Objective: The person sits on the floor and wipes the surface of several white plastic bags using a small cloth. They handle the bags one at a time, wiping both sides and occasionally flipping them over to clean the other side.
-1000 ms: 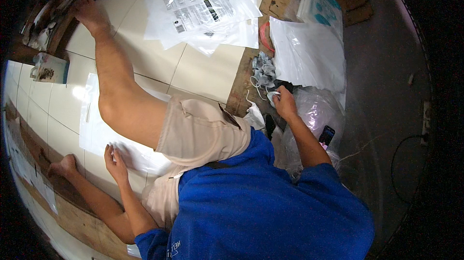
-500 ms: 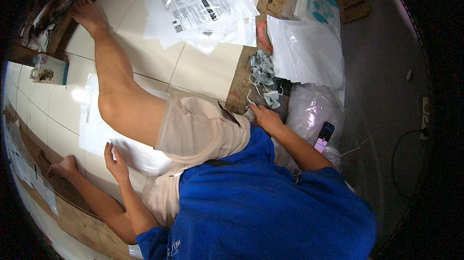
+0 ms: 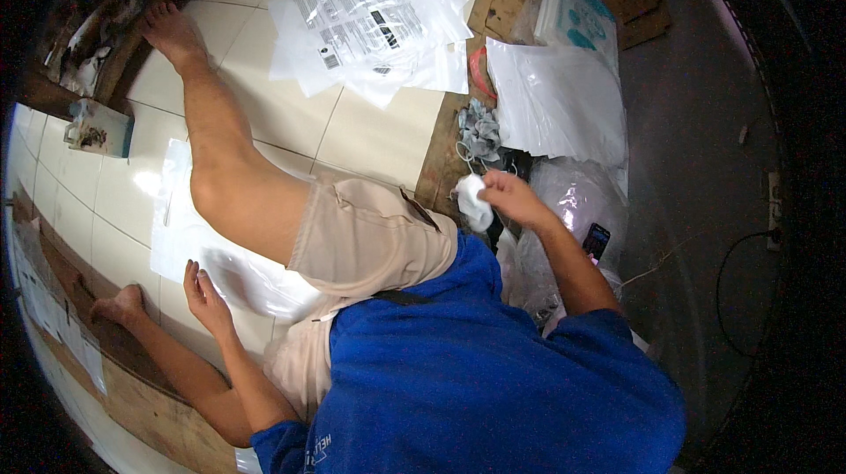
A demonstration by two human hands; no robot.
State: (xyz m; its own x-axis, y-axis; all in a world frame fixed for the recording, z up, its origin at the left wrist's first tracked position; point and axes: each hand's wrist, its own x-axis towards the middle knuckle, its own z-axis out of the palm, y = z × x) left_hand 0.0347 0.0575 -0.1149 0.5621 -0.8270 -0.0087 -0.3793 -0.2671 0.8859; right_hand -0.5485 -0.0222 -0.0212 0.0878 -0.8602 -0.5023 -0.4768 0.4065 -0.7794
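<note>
My right hand (image 3: pixel 508 196) is closed on a white wad of cloth (image 3: pixel 476 203), just beyond my right hip. It is too bunched up to tell whether it is a rag or a tissue. Grey crumpled cloths (image 3: pixel 478 129) with white cords lie on the boards right past it. On my left, my left hand (image 3: pixel 208 299) hovers with fingers stretched and nothing in it. Near those fingers a white plastic sheet (image 3: pixel 231 276) lies on the tiles, partly covered by my bent leg.
Printed clear plastic bags (image 3: pixel 370 25) are fanned out on the floor ahead. At the right lie a stack of white bags (image 3: pixel 560 99), a clear plastic bundle (image 3: pixel 564 196) and a phone (image 3: pixel 597 240) on it. A small stained container (image 3: pixel 100 129) stands far left.
My right hand has moved forward and to the right from beside my hip, and the white wad now shows in its grip. My left hand has barely moved.
</note>
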